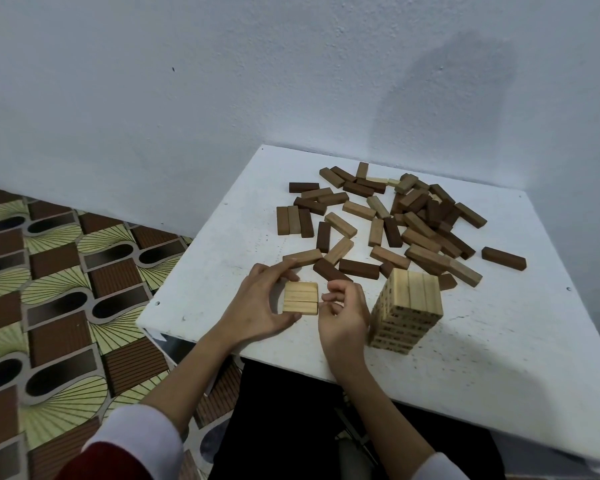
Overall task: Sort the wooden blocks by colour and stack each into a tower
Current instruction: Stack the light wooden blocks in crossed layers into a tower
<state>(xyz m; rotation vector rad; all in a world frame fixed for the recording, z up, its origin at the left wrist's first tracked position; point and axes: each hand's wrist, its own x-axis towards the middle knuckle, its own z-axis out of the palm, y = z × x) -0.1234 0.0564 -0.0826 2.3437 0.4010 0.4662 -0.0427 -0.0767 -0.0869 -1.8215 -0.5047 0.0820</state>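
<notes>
A flat layer of three pale blocks [300, 298] lies near the table's [499, 341] front-left edge. The left hand [260, 303] has its grip curled round that layer's left side, thumb at the near edge and fingers at the far edge. The right hand [343, 311] sits just beside its right edge, fingers curled; whether they hold anything I cannot tell. Right of that hand stands the pale tower [407, 311]. Behind, brown and dark loose blocks [395, 220] lie scattered.
</notes>
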